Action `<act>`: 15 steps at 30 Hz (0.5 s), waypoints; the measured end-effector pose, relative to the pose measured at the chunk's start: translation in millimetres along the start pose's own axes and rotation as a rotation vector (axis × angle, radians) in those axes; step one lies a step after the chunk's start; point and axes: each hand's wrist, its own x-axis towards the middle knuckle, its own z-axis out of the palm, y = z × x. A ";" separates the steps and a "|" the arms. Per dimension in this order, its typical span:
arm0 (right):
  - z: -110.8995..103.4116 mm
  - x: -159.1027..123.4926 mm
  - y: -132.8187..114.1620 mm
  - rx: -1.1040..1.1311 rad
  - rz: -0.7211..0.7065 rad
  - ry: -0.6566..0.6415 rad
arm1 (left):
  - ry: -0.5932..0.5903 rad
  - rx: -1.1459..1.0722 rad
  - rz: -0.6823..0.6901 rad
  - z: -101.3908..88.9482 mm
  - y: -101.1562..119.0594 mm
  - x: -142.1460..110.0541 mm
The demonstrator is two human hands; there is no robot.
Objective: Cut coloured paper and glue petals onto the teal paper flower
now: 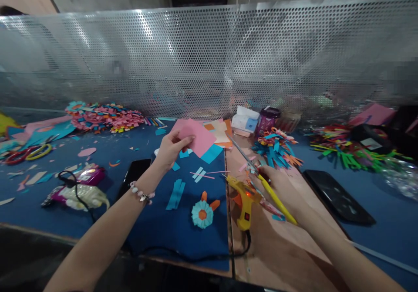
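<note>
My left hand (169, 150) pinches a pink sheet of paper (200, 138) between thumb and fingers, raised over the middle of the table. In my right hand (281, 189) is a pair of scissors with yellow handles (273, 197); the blades point up and left toward the paper, apart from it. A yellow glue gun (245, 202) lies beside my right hand, its switch lit orange. Nearer me sits a light blue paper flower (203, 214) with an orange centre and orange petals. Blue paper strips (175, 195) and thin pink strips (214, 172) lie below the pink sheet.
A heap of paper flowers (104, 117) and more scissors (28, 153) stand left. Two phones (135, 174) flank my arms, one a black phone (338, 196) at right. Fringed paper bundles (277, 147) sit behind. A perforated metal panel (196, 56) closes the back; a black cable (183, 253) crosses the front.
</note>
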 end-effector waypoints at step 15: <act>-17.9 -4.4 -24.4 -0.154 -0.029 -0.161 | -0.082 0.176 0.095 13.3 40.0 -28.1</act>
